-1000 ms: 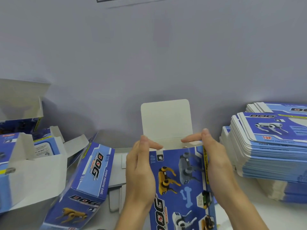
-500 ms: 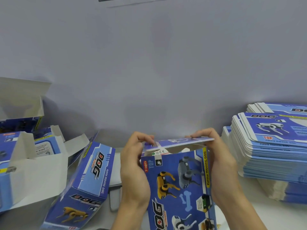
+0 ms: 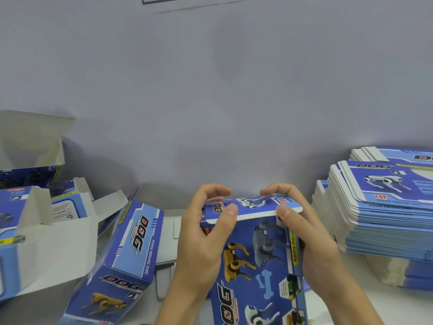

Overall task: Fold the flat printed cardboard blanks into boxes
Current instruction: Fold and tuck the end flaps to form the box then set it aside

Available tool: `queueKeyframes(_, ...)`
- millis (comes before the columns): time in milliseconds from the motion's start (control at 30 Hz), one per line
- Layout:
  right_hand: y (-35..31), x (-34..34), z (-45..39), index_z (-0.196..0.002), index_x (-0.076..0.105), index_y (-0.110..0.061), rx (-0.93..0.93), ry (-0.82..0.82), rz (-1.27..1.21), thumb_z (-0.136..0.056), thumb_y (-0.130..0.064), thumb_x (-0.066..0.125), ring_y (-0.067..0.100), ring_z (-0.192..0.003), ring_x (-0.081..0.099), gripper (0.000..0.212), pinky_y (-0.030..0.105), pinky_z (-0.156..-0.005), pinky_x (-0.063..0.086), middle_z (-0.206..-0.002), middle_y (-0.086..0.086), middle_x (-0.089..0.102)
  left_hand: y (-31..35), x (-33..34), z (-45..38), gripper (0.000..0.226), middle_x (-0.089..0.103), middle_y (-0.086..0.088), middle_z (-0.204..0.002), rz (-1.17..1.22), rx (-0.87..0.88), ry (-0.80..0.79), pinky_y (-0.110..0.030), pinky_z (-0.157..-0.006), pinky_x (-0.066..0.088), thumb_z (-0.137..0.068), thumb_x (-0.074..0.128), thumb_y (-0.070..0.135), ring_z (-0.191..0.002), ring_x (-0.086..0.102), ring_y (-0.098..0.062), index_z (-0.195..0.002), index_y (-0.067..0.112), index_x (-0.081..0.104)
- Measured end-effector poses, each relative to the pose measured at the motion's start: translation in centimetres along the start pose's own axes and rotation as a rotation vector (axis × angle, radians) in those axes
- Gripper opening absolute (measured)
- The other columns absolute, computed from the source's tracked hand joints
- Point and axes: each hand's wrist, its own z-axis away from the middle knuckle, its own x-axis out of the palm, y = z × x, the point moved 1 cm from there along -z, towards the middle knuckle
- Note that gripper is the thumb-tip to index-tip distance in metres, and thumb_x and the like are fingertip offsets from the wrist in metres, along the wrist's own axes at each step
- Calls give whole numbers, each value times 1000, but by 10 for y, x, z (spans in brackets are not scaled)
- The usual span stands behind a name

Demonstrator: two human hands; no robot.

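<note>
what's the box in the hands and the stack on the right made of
Box: seemingly thin paperboard, printed blue outside with a slight sheen; its top flap shows a plain white cut edge. Stack: apparently the same board, its thin white edges layered.

Table with boxes, blanks

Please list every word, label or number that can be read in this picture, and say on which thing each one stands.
"DOG": front of the held box.
"FUNNY MOVING", then cut off: its yellow side strip.
"TOP": its top flap.
"DOG" and "FUNNY MOVING DOG": the closed box lying on the left.
"DOG" and "TOP": the top blank of the stack of flat blanks.
The small labels, icons and remaining fine print are too small or blurred to read.
</note>
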Motion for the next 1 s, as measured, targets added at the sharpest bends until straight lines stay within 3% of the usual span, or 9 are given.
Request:
queueKeyframes(100,-4,-2,0,-119,58,-25,30,-33,-41,-77,-54,75,42,-104,70,53,47,-74,61,-112,23,70,1,-3,1,21,69,5,-110,-7,5,-24,-31,-63,61,-86,65,39,-111,68,-23,-105,28,67)
queueKeyframes(267,-1,1,-1,-110,61,-23,6,-23,-66,-72,-62,77,36,-101,71,56,35,-72,61,-112,19,70,6,-2,2,51,69,9,-111,-71,26,-96,-29,-65,61,-71,74,68,-110,68,-19,-104,30,68)
queueKeyframes(400,0,2,-2,-111,59,-26,-94,30,107,-80,-51,72,24,-97,72,42,30,-73,58,-105,7,69,3,-1,0,24,72,8,-102,-188,122,-59,-23,-68,59,-84,75,35,-93,72,-14,-103,22,66)
queueKeyframes(533,1,3,-2,-106,60,-24,-135,83,221,-85,-37,65,11,-88,72,25,22,-68,56,-94,-10,68,2,3,-2,22,69,13,-99,-273,204,-1,-15,-69,55,-85,66,35,-96,69,-9,-100,19,67)
queueKeyframes(600,-4,7,-7,-98,64,-26,-139,56,179,-74,-56,75,10,-89,73,39,21,-67,57,-92,-11,70,-1,3,-1,20,67,12,-103,-245,205,9,-18,-69,57,-86,69,33,-106,66,-14,-97,17,67)
queueKeyframes(700,-10,10,-12,-86,62,-11,-112,87,125,-37,-91,72,0,-79,72,94,12,-63,53,-76,-15,72,-6,-1,1,14,66,10,-108,-180,166,21,-24,-68,60,-81,71,28,-115,63,-20,-91,18,66)
queueKeyframes(767,-9,12,-9,-91,57,-7,-121,94,115,-53,-86,71,5,-80,72,89,16,-63,55,-82,-10,71,-4,-1,3,23,65,10,-110,-154,145,16,-27,-68,61,-79,75,42,-116,63,-23,-88,23,66)
queueKeyframes(867,-4,9,0,-95,62,-20,-95,60,50,-74,-60,71,19,-88,75,46,24,-63,59,-95,-7,73,0,1,4,48,65,11,-111,-89,99,11,-27,-66,61,-67,77,68,-116,63,-19,-87,26,65)
queueKeyframes(1000,-3,3,-1,-106,63,-24,-46,29,24,-72,-62,77,35,-96,73,53,36,-68,61,-106,8,73,2,3,4,30,64,12,-112,-85,100,-26,-28,-66,61,-74,73,50,-114,64,-17,-92,28,65)
